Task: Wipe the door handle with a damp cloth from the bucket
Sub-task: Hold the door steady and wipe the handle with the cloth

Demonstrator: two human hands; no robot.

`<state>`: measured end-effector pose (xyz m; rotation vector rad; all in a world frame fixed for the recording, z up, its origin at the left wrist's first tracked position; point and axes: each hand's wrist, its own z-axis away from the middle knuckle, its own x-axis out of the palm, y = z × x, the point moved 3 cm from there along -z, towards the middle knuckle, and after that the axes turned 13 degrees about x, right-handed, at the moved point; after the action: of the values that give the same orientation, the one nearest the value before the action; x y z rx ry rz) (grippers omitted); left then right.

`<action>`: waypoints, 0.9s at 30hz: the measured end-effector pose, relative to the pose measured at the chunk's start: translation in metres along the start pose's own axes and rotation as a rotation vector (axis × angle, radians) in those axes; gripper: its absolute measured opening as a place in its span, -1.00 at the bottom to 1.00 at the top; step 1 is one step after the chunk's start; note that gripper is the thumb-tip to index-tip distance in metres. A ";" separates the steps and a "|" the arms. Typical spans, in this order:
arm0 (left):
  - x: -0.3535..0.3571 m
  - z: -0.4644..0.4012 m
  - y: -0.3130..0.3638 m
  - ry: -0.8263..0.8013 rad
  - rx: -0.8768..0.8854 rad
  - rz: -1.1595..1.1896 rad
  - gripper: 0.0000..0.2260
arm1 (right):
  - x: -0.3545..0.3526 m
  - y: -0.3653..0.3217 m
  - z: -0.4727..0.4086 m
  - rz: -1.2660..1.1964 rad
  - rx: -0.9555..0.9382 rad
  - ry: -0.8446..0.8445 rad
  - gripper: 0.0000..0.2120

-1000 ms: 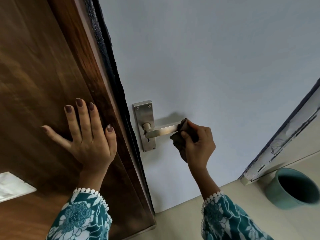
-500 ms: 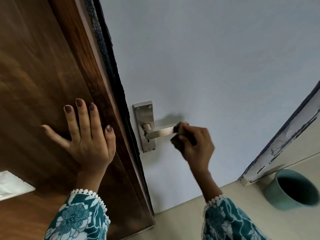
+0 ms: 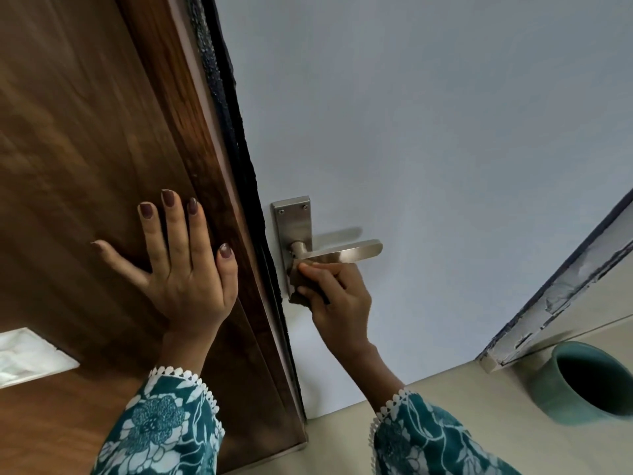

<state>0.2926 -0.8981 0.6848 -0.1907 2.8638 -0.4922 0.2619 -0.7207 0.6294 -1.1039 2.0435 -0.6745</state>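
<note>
Door handle (image 3: 337,251): brushed-metal lever on a rectangular backplate (image 3: 294,223), mounted on the pale blue-grey door (image 3: 428,132), directly above the right hand (image 3: 337,296). Right hand clenched around a small dark cloth (image 3: 297,277), pressed against the lower backplate just under the lever's pivot end; thumb touching the lever's underside. Left hand (image 3: 181,269) released, fingers spread, palm flat on the brown wooden panel (image 3: 85,149) to the left of the handle. Teal bucket (image 3: 565,399) on the floor, well apart, to the right of the right hand. Teal floral sleeves (image 3: 164,426) at both wrists.
</note>
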 end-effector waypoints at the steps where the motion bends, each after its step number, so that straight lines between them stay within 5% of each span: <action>1: 0.000 0.001 -0.001 -0.002 -0.001 0.003 -0.49 | -0.001 0.000 0.001 0.010 -0.029 -0.034 -0.73; 10: 0.003 0.000 0.000 0.004 -0.006 0.006 -0.48 | -0.049 0.047 -0.026 -0.049 0.334 0.207 -0.67; 27: 0.000 -0.001 -0.001 -0.031 -0.035 0.010 -0.52 | 0.008 -0.004 0.000 0.099 -0.182 -0.031 -0.85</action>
<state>0.2927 -0.8986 0.6866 -0.1886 2.8431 -0.4339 0.2605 -0.7296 0.6300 -1.0983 2.1499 -0.4255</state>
